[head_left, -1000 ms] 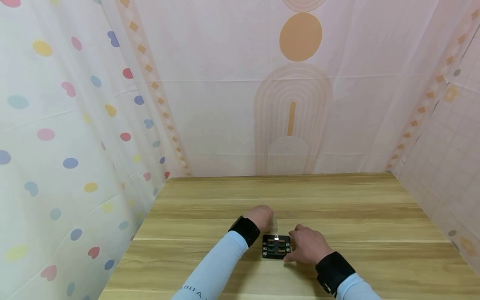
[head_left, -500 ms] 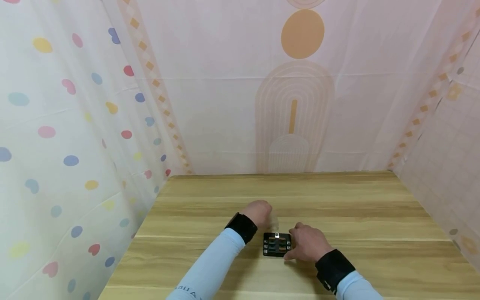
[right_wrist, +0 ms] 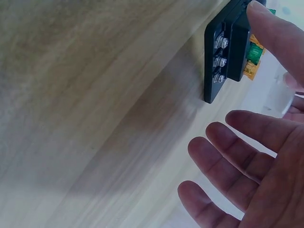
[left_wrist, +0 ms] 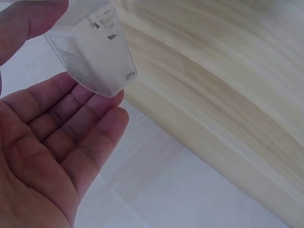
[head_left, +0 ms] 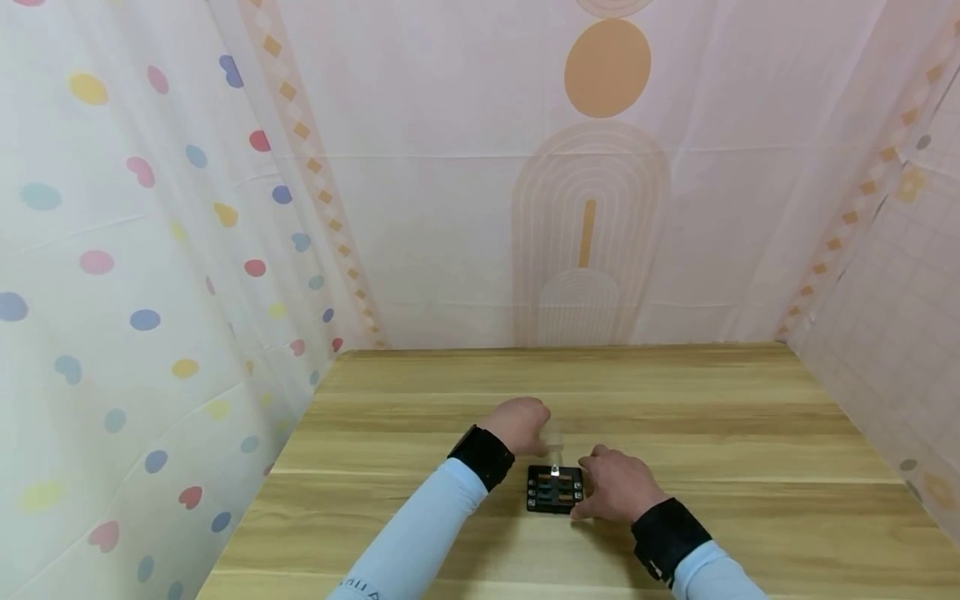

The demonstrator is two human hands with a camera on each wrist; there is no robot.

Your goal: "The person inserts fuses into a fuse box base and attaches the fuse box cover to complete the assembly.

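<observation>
In the head view, a black fuse block [head_left: 555, 489] lies flat on the wooden table. My left hand [head_left: 517, 425], just beyond and left of it, holds a clear plastic cover [left_wrist: 97, 52] between thumb and fingers. Dark specks mark the cover's clear side. My right hand [head_left: 618, 486] is at the block's right end. Its thumb [right_wrist: 275, 35] is against the block, while the other fingers spread loosely apart from it in the right wrist view. Screw terminals line the block's side, and green and orange fuses [right_wrist: 254, 53] stick up from its top.
The wood-grain table [head_left: 390, 392] runs back to a pale curtain [head_left: 442, 208] with printed arches. At the left hangs a white curtain [head_left: 165, 242] with coloured dots and hearts. Both wrists wear black bands [head_left: 481, 458].
My left hand has shifted slightly away from the block, then a little right, with the clear cover more visible below it. The right hand stays at the block.
</observation>
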